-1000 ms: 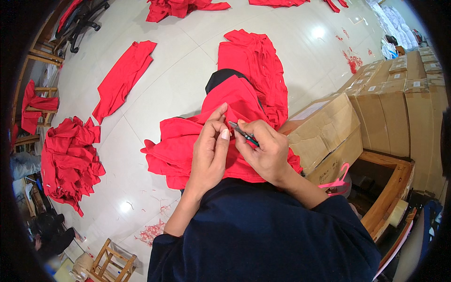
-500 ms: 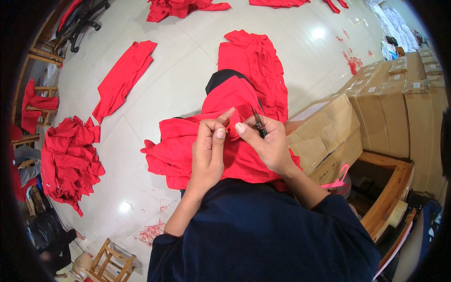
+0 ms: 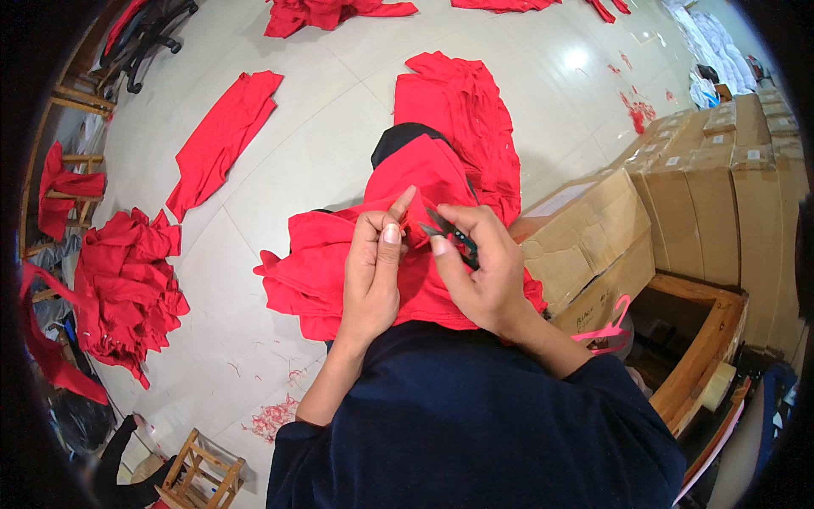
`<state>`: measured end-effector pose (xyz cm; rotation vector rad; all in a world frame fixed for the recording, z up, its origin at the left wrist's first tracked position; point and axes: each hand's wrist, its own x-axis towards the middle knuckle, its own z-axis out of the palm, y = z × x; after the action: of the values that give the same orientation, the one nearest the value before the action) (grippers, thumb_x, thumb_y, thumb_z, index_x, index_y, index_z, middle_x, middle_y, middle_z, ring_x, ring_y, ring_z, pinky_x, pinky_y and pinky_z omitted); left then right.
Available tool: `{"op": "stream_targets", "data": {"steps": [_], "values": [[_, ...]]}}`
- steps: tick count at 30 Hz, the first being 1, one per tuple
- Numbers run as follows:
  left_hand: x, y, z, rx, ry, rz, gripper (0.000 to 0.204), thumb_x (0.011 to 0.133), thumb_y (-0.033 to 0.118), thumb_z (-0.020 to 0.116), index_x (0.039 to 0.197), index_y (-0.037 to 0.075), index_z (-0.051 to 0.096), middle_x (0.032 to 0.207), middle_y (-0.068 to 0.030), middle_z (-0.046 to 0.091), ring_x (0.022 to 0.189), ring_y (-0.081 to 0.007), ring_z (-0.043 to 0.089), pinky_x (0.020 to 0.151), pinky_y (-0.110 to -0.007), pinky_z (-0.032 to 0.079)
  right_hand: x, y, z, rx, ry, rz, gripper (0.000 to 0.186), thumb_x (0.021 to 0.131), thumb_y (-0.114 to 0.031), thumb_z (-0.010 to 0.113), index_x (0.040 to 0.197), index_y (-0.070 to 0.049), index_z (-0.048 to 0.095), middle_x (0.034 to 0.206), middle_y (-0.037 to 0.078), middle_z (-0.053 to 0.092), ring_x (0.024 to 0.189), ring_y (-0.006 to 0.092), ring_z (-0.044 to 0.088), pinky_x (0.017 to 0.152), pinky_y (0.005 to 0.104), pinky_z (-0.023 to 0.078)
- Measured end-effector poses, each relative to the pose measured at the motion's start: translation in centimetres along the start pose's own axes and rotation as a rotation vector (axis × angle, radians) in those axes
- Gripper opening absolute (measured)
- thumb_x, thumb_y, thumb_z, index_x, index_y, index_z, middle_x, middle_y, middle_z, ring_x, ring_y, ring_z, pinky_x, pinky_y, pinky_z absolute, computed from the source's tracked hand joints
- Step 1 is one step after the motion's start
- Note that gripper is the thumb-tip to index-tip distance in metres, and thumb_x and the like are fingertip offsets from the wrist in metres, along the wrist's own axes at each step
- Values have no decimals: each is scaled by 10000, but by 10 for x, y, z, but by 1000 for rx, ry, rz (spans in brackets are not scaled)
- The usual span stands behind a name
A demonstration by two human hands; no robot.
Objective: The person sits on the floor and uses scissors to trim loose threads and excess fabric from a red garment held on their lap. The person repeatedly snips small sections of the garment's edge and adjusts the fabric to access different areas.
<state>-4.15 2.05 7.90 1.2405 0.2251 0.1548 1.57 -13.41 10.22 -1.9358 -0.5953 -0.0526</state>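
Observation:
A red garment [image 3: 339, 280] is spread over my lap. My left hand [image 3: 376, 263] pinches a bit of its cloth between thumb and fingers, the index finger pointing up. In my right hand [image 3: 487, 271] is a small pair of thread snips [image 3: 455, 240] with dark blades and a greenish-black body. The blades point toward the left hand and lie close to the pinched cloth. Whether they touch a thread is too small to tell. Black cloth [image 3: 405, 140] shows beneath the garment's far end.
Red garments [image 3: 462, 110] lie beyond my lap, with a long piece [image 3: 225, 140] and a heap [image 3: 131, 288] to the left. Cardboard boxes [image 3: 593, 237] and a wooden frame [image 3: 699, 339] stand at right, with a pink hanger [image 3: 612, 329]. A wooden stool [image 3: 201, 471] is lower left.
The snips have turned from pointing up to pointing leftward at the left hand, their blades now showing apart. At the far left, red cloth and a person's dark sleeve have shifted.

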Motion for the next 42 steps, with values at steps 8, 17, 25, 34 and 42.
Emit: {"op": "stream_targets", "data": {"steps": [8, 17, 25, 34, 42], "values": [[-1, -6, 2, 64, -38, 72, 123, 1137, 118, 418, 1072, 30, 473, 1528, -271, 502, 1343, -126, 461, 937, -245, 406, -2, 3, 0, -269, -11, -186, 344, 839, -62, 810, 1157, -5, 691, 958, 107, 663, 747, 264, 714, 590, 361, 556], [-5, -4, 5, 305, -36, 149, 126, 1128, 123, 439, 1058, 23, 472, 1568, -298, 463, 1003, -56, 515, 843, -251, 457, -2, 3, 1, -282, 47, -221, 256, 836, -49, 809, 1073, -14, 720, 895, 85, 662, 675, 244, 696, 548, 351, 537], [-6, -1, 4, 346, -48, 125, 137, 1132, 136, 433, 1051, 31, 467, 1573, -289, 463, 930, -70, 502, 809, -267, 458, -6, 4, 1, -288, 21, -217, 201, 846, -41, 801, 1029, -19, 722, 885, 84, 664, 653, 232, 687, 528, 342, 522], [-1, -3, 4, -62, 2, 30, 157, 1146, 205, 417, 1080, 76, 478, 1534, -227, 519, 797, -28, 400, 747, -219, 410, -9, 8, -1, 345, 99, 341, 303, 909, -108, 798, 1147, 16, 659, 929, 57, 694, 800, 108, 671, 683, 291, 539], [0, -12, 1, -74, 65, 30, 81, 1109, 104, 505, 1142, 31, 494, 1442, -221, 602, 913, -48, 541, 819, -231, 476, 2, 20, 2, 475, -168, 412, 130, 984, -98, 718, 992, 7, 642, 920, -7, 605, 891, 43, 527, 772, 241, 450]]}}
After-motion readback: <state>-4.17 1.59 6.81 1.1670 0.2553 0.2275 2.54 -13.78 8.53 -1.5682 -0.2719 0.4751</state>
